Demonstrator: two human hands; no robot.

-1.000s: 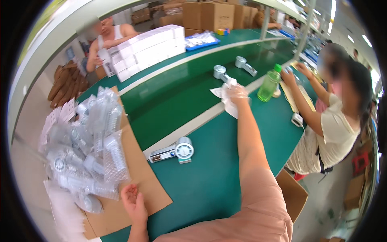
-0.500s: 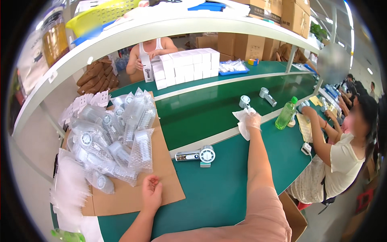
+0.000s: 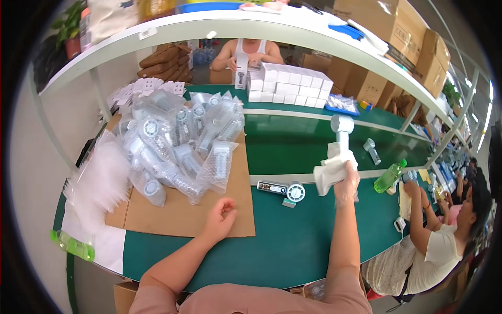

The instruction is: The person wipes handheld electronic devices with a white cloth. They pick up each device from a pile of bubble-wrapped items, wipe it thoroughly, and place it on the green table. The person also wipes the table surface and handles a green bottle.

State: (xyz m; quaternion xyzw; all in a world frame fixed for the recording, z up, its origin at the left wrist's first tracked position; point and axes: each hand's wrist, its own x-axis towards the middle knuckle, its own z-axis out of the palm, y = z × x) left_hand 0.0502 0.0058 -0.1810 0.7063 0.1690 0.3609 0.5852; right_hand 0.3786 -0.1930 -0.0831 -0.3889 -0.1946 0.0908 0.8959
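My right hand (image 3: 347, 184), in a thin clear glove, is closed around the handle of a pale grey handheld fan (image 3: 342, 125). A crumpled white cloth (image 3: 333, 170) is bunched between the palm and the handle. The fan is upright, head at the top, above the green work surface. Near the front of a cardboard sheet (image 3: 241, 212), my left hand (image 3: 221, 217) is loosely curled with nothing visible in it. Another handheld fan (image 3: 282, 189) lies between my hands, its round head by a small grey-green block (image 3: 288, 203). Bubble-wrapped fans (image 3: 178, 138) are heaped on the cardboard.
One more fan (image 3: 372, 152) lies on the green belt (image 3: 293, 141). A green bottle (image 3: 390, 176) stands right of my right hand. White foam sheets (image 3: 99, 180) lie left of the heap. A person stacks white boxes (image 3: 290, 83) opposite; another person (image 3: 439, 251) works at the right.
My right hand has picked the fan up off the belt and drawn it back, raised. My view has turned left. My left hand stays curled near the cardboard's front edge.
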